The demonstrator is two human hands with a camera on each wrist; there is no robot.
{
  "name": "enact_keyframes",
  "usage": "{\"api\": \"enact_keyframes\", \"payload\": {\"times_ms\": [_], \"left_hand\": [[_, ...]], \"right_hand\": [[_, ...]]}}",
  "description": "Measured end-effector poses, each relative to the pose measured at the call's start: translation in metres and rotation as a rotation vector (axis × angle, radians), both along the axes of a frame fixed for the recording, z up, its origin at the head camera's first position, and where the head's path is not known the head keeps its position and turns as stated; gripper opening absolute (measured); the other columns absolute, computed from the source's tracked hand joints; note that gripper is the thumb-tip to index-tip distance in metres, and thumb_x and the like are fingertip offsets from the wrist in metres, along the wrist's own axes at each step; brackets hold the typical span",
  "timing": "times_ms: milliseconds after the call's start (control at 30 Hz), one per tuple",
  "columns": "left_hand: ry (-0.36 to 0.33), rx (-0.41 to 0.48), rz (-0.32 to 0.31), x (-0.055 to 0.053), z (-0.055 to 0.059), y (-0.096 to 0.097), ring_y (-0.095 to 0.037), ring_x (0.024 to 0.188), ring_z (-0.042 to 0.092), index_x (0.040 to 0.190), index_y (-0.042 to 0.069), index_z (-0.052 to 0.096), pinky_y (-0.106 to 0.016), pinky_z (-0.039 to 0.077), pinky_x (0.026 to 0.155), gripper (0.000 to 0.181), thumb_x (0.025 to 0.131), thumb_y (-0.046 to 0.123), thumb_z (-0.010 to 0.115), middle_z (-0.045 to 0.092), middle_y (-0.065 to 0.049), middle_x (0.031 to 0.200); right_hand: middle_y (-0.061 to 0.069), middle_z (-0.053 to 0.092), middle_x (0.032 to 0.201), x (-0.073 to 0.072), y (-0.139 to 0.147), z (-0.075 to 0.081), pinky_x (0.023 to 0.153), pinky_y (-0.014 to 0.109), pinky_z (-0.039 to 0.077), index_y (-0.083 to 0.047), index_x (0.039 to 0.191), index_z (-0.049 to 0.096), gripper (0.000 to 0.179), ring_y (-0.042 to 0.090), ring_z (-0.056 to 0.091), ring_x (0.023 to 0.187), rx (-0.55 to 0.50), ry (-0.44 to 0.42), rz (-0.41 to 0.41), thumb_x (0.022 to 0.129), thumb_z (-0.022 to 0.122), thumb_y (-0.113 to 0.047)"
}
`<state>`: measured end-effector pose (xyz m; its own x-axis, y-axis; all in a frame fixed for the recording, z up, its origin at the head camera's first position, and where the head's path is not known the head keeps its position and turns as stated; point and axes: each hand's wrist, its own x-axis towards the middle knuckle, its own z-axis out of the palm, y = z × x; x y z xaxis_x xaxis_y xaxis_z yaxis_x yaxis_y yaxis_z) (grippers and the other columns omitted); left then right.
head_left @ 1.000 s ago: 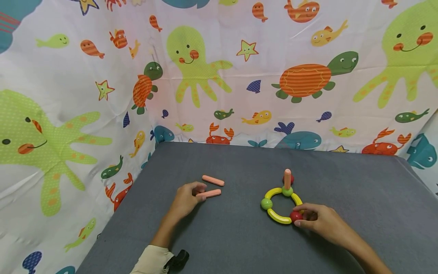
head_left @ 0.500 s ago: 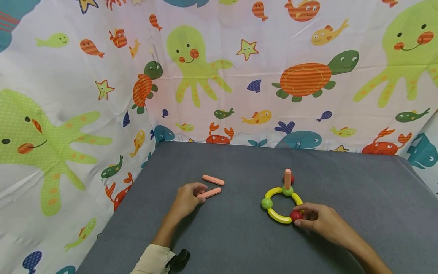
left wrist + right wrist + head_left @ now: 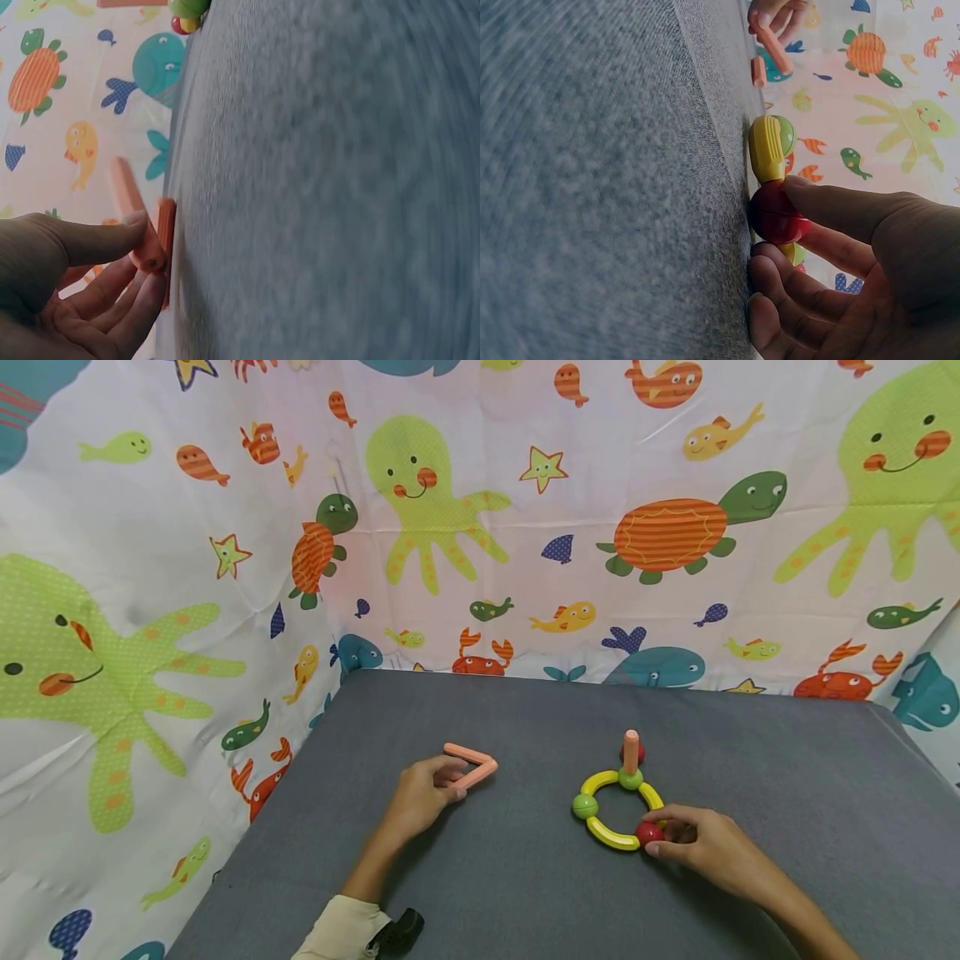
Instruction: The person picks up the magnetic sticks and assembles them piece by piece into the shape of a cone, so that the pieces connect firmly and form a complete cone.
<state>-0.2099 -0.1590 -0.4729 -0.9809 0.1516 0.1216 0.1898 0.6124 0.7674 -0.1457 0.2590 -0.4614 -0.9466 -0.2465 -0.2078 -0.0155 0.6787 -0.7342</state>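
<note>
Between thumb and fingers my left hand [image 3: 420,793] pinches one end of a salmon-coloured stick [image 3: 129,187]. Its free end tilts up off the table and, in the head view, overlaps the end of a second salmon stick [image 3: 467,752] lying flat. My right hand [image 3: 705,843] holds the red ball [image 3: 776,214] of a ring made of yellow curved pieces [image 3: 611,836] and balls. The ring lies on the table. A third salmon stick [image 3: 631,750] stands upright on the ring's far green ball [image 3: 630,779], with another red ball [image 3: 640,753] partly hidden behind it.
A grey cloth covers the table [image 3: 525,877]. White curtains [image 3: 480,552] printed with sea animals hang behind and to the left. A green ball [image 3: 585,807] sits on the ring's left side. A black strap [image 3: 399,932] is on the left wrist.
My left hand has moved a little right and away from me, turning and lifting the stick's free end. The right hand and the ring have stayed where they were.
</note>
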Motion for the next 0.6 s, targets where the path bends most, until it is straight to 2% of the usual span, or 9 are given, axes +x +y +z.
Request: {"api": "enact_keyframes", "payload": {"times_ms": [400,600], "left_hand": [[0.021,0.015,-0.050,0.000,0.002,0.027,-0.023,0.098,0.076,0.127,0.005,0.075,-0.041,0.062,0.084,0.040,0.089,0.002,0.085,0.077,-0.011,0.115],[0.040,0.026,-0.106,-0.002,-0.001,0.043,-0.023,0.099,0.076,0.126,0.005,0.074,-0.038,0.061,0.086,0.039,0.089,0.002,0.084,0.077,-0.010,0.115]], "right_hand": [[0.003,0.066,0.092,0.000,0.000,0.000,0.062,0.029,0.052,-0.008,0.130,0.072,0.044,0.021,0.060,0.083,0.006,0.000,-0.011,0.094,0.083,-0.029],[0.003,0.066,0.092,0.000,0.000,0.000,0.062,0.029,0.052,-0.008,0.129,0.073,0.044,0.020,0.060,0.083,0.018,0.013,-0.021,0.092,0.084,-0.029]]}}
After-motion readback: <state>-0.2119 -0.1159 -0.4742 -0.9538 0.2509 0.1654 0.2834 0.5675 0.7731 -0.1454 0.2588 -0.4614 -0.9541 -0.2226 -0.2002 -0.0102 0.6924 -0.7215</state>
